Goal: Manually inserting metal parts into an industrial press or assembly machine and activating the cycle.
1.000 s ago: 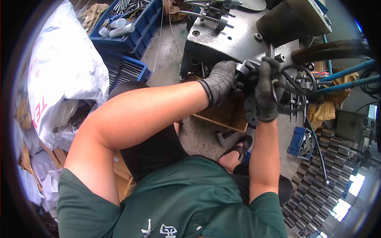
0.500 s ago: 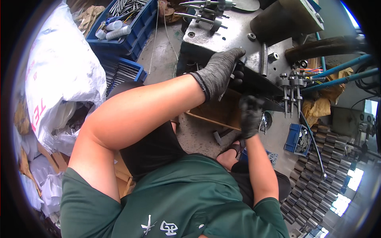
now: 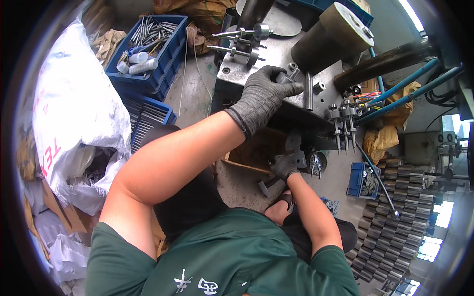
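Gloves are covering both of our hands while we are sitting at a grey metal machine (image 3: 276,64). We are reaching up with our left hand (image 3: 261,96), and its fingers are curling around a small grey metal part (image 3: 285,77) that is sitting on top of the machine's flat block. The hand is gripping that part, not spread flat. Just beside it a short metal rod (image 3: 308,91) is lying on the same block, and a big dark roller (image 3: 333,32) is standing behind it. We are holding our right hand (image 3: 284,167) lower down, under the machine, near a brown cardboard box (image 3: 252,153). Its fingers are bunching together around something small and dark, but we cannot tell what it is. Thin metal pins (image 3: 343,123) are hanging down from the machine's edge, a little to the right of that hand. On our left, a blue crate (image 3: 170,59) is holding long metal sticks, and a big white sack (image 3: 74,108) is sitting near it. On our right, a small blue box (image 3: 363,180) is holding little metal bits, and rows of grey metal tubes (image 3: 395,232) are lying on the floor.
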Tool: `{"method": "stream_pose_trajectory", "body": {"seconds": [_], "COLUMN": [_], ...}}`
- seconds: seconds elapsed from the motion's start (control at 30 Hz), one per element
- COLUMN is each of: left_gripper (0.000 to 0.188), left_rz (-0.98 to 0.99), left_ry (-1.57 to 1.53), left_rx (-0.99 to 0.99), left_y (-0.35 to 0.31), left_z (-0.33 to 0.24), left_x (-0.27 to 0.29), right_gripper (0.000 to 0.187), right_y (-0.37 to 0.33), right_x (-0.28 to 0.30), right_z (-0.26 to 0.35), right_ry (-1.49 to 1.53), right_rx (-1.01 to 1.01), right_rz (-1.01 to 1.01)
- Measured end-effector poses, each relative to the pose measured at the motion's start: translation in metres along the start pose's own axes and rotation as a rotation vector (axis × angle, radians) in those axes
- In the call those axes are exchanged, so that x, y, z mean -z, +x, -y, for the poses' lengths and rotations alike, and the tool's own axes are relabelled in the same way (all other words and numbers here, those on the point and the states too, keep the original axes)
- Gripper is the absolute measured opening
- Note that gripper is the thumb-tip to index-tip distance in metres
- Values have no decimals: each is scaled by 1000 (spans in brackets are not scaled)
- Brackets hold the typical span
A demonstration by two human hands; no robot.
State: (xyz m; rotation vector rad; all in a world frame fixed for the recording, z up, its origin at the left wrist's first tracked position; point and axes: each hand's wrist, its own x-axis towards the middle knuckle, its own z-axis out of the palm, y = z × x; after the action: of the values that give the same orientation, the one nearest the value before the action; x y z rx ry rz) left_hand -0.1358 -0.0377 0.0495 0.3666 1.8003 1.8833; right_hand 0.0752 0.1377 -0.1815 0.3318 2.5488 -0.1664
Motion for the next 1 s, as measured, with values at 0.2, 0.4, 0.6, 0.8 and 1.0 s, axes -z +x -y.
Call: {"method": "stream_pose_trajectory", "body": {"seconds": [0.2, 0.4, 0.6, 0.8, 1.0], "left_gripper": [31, 23, 18, 18, 11], "left_rz": [-88, -145, -214, -94, -24], "left_ry": [-594, -1053, -955, -1019, -1137], "left_rx": [88, -74, 66, 75, 169], "left_y": [8, 32, 41, 37, 20], "left_z": [-16, -31, -29, -29, -40], "left_x": [21, 38, 33, 15, -3], "right_gripper": [13, 32, 29, 21, 19], "right_y": [-20, 47, 79, 63, 46], "right_x": [147, 269, 286, 276, 280], "right_z": [42, 43, 50, 50, 35], "right_ry": [533, 176, 50, 83, 183], "right_rx": [371, 179, 38, 135, 310], "right_rz": [-930, -995, -690, -733, -724]}}
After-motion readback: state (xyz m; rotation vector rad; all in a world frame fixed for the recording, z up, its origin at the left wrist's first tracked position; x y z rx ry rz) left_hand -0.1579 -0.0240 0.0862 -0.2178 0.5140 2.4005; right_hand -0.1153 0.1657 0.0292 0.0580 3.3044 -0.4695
